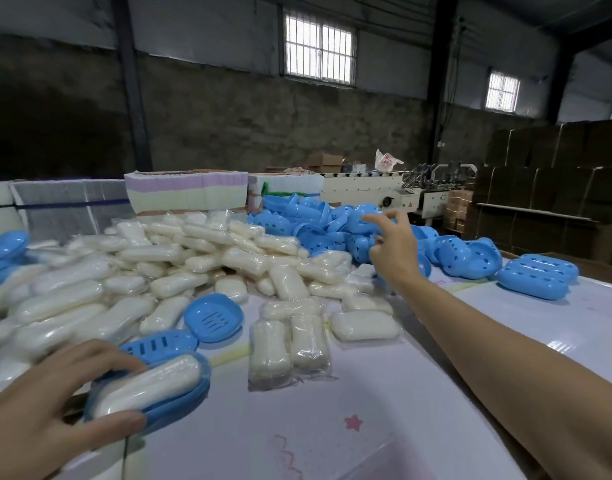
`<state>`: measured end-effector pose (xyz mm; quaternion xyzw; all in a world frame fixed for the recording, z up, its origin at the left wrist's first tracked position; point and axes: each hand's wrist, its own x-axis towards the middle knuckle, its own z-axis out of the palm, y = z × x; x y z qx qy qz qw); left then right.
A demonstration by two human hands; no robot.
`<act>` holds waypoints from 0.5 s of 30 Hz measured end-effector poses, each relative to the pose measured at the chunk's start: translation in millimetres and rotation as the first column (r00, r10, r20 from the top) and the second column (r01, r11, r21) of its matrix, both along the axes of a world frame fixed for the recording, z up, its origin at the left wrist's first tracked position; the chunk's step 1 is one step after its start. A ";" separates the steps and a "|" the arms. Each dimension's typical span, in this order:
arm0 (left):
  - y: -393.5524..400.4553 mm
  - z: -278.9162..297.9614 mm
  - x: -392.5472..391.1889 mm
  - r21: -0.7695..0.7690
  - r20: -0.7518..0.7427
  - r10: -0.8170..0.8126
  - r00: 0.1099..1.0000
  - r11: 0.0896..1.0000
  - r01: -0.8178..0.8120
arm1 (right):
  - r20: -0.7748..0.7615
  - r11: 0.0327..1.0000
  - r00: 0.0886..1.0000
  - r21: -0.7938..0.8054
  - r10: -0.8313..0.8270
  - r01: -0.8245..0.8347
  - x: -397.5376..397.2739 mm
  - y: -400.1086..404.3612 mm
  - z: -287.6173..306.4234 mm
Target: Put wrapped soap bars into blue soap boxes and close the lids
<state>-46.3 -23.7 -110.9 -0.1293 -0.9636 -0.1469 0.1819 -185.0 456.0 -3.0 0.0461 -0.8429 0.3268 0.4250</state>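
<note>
My left hand [51, 407] grips an open blue soap box [179, 401] at the near left, thumb on its front rim. A wrapped white soap bar [152, 386] lies inside that box, which has no lid on it. My right hand [394, 247] is stretched far forward, fingers spread, over a heap of blue box parts [318, 223] and holds nothing. A large pile of wrapped soap bars [131, 271] covers the table's left and middle. A blue tray [214, 317] and a slotted blue piece [159, 344] lie just beyond the held box.
Three wrapped bars [290, 344] lie loose in front of the pile. A closed blue box [536, 275] rests at the right, more blue boxes [3, 251] at the far left. Stacked foam blocks [186, 192], a machine [373, 192] and cardboard cartons [554, 188] stand behind the table.
</note>
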 end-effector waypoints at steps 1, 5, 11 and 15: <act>2.1 3.5 0.0 0.021 0.023 0.024 0.999 0.999 -0.024 | -0.023 0.997 0.997 -0.019 0.072 -0.073 6.5 -12.4 6.7; 18.6 23.6 21.3 0.056 -0.046 -0.055 0.997 0.997 0.058 | -0.007 0.935 0.936 0.037 0.352 -0.351 42.9 -77.3 30.4; 45.5 53.2 53.0 0.131 -0.050 -0.162 0.986 0.977 0.167 | 0.095 0.608 0.617 0.103 0.782 -0.787 110.4 -174.6 50.8; 54.8 63.4 61.3 0.169 -0.025 -0.195 0.980 0.966 0.197 | 0.011 0.308 0.318 -0.285 0.948 -0.908 130.3 -212.8 47.3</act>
